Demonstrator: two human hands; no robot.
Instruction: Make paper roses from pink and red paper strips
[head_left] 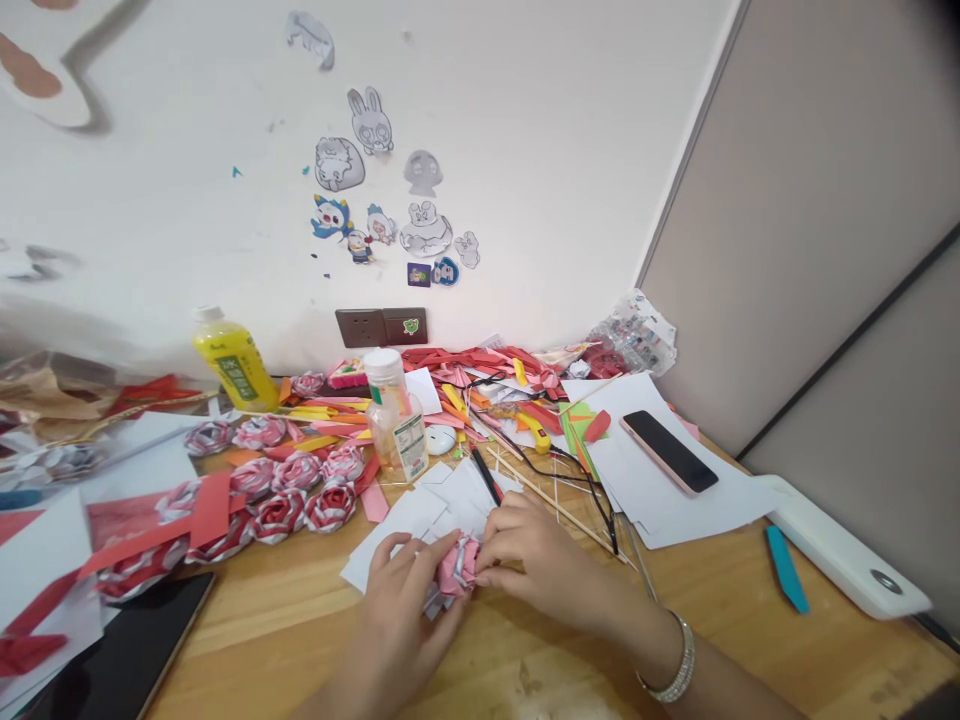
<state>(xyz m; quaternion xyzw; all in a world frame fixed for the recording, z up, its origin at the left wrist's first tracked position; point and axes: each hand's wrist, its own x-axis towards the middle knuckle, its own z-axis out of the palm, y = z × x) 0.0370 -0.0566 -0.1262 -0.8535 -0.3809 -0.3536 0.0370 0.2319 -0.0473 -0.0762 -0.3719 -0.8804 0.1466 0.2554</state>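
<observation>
A pink and white folded paper flower point(458, 566) is held between my two hands, low in the middle of the view. My left hand point(405, 595) wraps its fingers and thumb around the flower's left side. On the other side, my right hand point(521, 550) pinches the flower's edge with thumb and fingers. The fingers hide part of the flower. White paper pieces point(439, 505) lie just beyond my hands, with a dark pen-like stick point(487, 476) on them. Finished red, pink and white paper roses point(279, 512) sit in rows to the left.
A clear plastic jar point(397, 425) and a yellow bottle point(238, 365) stand toward the wall. Coloured paper strips point(480, 358) pile along the back. A phone point(667, 452) rests on white sheets at right, near a white bar-shaped device point(840, 550). A dark tablet point(127, 650) lies front left.
</observation>
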